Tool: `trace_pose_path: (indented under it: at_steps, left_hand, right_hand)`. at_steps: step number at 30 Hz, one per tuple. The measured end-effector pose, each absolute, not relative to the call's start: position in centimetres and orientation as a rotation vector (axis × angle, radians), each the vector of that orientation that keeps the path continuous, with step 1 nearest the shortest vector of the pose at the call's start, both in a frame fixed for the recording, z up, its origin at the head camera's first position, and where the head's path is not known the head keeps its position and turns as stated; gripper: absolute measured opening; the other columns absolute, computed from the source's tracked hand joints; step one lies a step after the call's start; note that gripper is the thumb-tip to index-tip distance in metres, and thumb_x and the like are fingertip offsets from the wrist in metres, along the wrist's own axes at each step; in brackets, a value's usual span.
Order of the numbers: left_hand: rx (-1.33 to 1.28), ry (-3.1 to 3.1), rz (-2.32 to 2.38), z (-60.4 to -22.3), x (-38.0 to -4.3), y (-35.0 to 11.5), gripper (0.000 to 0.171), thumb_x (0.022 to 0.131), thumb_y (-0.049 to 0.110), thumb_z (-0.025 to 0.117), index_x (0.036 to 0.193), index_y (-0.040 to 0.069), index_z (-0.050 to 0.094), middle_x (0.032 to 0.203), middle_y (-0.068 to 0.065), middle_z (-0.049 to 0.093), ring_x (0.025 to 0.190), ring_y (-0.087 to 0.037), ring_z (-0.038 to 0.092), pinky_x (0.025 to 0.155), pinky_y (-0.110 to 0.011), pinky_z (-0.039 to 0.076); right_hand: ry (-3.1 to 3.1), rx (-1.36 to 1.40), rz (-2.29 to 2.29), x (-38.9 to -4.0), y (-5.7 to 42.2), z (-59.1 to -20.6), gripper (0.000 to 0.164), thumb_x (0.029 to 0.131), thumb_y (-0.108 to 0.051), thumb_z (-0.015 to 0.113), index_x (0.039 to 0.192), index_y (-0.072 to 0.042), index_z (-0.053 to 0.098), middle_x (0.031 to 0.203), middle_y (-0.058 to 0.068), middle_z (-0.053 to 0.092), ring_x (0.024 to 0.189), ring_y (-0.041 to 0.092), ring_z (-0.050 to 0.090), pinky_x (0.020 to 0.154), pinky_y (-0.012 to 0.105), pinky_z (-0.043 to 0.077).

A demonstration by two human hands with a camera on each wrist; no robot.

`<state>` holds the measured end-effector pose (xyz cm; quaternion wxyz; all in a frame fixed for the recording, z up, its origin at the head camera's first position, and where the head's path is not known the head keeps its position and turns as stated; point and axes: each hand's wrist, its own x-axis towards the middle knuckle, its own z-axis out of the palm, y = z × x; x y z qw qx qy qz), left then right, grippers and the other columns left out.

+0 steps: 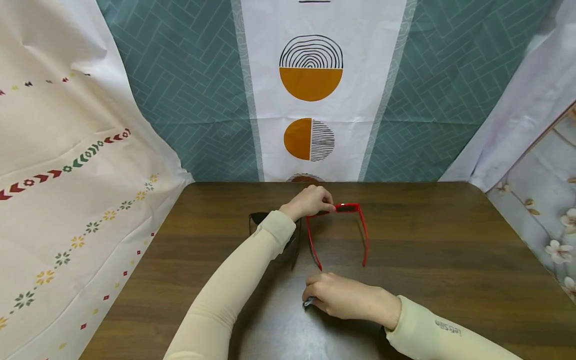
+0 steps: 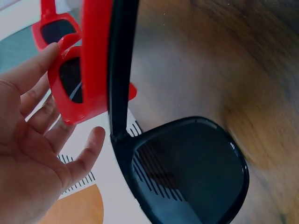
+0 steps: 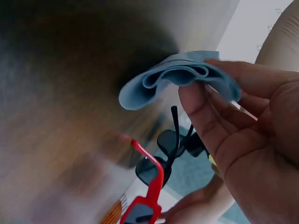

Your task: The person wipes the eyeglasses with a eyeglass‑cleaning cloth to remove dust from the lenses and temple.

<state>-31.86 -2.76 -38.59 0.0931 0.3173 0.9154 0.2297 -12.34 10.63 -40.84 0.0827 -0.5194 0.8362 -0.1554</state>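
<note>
My left hand (image 1: 310,201) reaches toward the back of the table and pinches the red sunglasses (image 1: 347,207) at the middle of their front. Their temples are unfolded and point toward me. In the left wrist view the thumb and fingers meet the red frame (image 2: 96,60) near the bridge. Black sunglasses (image 1: 258,217) lie just left of the red pair, partly hidden under my left forearm; one dark lens (image 2: 196,163) fills the lower part of the left wrist view. Closer to me, my right hand (image 1: 339,295) grips a folded light-blue cloth (image 3: 140,88) between thumb and fingers, low over the table.
The brown wooden table (image 1: 427,240) spreads under both hands. Behind its far edge hangs a patterned cloth (image 1: 310,110) with orange half-circles. A cream embroidered drape (image 1: 67,200) borders the left side, and a floral one (image 1: 560,250) the right.
</note>
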Motion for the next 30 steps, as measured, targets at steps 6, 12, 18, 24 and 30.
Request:
trace_pose_path:
  at_steps: [6,12,18,24,30]
  left_hand:
    - [0.952,2.709,0.612,-39.1,-31.9,-2.4,0.023,0.104,0.025,0.066,0.110,0.008,0.080,0.099,0.002,0.074,0.078,-0.013,0.056,0.072,-0.026,0.047]
    - [0.910,2.743,0.568,-39.3,-31.6,-2.0,0.020,0.105,0.025,0.064,0.111,0.013,0.080,0.102,0.002,0.074,0.083,-0.013,0.058,0.076,-0.027,0.049]
    - [0.861,2.729,0.569,-39.6,-31.3,-1.9,0.021,0.106,0.025,0.063,0.112,0.014,0.079,0.102,0.001,0.073,0.083,-0.014,0.059,0.076,-0.028,0.050]
    - [0.859,2.741,0.557,-40.1,-31.2,-1.9,0.021,0.106,0.025,0.063,0.113,0.014,0.080,0.105,0.001,0.074,0.083,-0.014,0.060,0.077,-0.028,0.051]
    - [0.850,2.748,0.536,-40.2,-31.4,-2.0,0.020,0.105,0.025,0.065,0.111,0.014,0.080,0.102,0.002,0.074,0.081,-0.013,0.060,0.077,-0.028,0.052]
  right_hand:
    - [2.452,-1.554,-0.413,-11.9,9.7,-41.1,0.009,0.098,-0.009,0.074,0.104,-0.013,0.078,0.093,-0.010,0.061,0.084,-0.006,0.058,0.073,0.007,0.045]
    - [2.464,-1.548,-0.409,-11.6,9.4,-41.2,0.010,0.097,-0.010,0.075,0.105,-0.014,0.078,0.093,-0.011,0.061,0.085,-0.006,0.060,0.075,0.008,0.046]
    - [2.451,-1.488,-0.401,-11.3,9.4,-41.3,0.014,0.095,-0.014,0.078,0.108,-0.016,0.077,0.092,-0.012,0.058,0.082,-0.005,0.057,0.072,0.010,0.045]
    - [2.435,-1.484,-0.408,-11.1,9.4,-41.6,0.014,0.095,-0.021,0.079,0.108,-0.018,0.076,0.092,-0.012,0.054,0.074,-0.006,0.048,0.067,0.010,0.042]
    - [2.437,-1.493,-0.418,-11.2,9.4,-41.8,0.013,0.098,-0.027,0.075,0.109,-0.020,0.075,0.093,-0.012,0.054,0.075,-0.006,0.048,0.067,0.010,0.042]
